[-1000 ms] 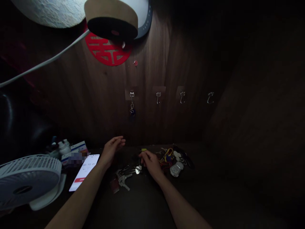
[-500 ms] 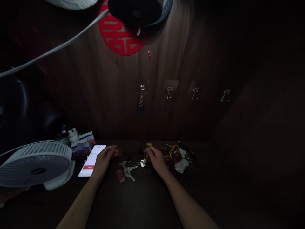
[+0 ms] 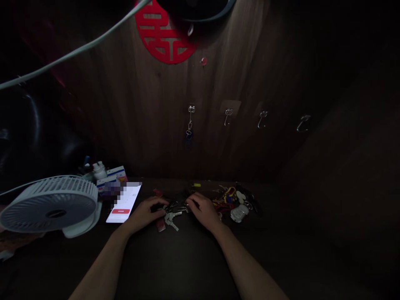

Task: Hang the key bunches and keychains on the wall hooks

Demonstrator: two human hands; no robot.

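Dim scene. Bunch of silver metal keys w/ a small red tag [image 3: 168, 216] lies on the dark wooden tabletop [image 3: 187, 266], right btwn both hands. Left hand [image 3: 144, 214] rests palm-down just left of the bunch, fingers curled loosely, tips touching the keys; can't tell if it grips any. Right hand [image 3: 203, 210] sits just right of it, fingers bent onto the keys' far end, grip unclear too. Lit white phone [image 3: 123, 202] lies left of the left hand; pile of coloured keyrings & fobs [image 3: 233, 202] right of the right hand.
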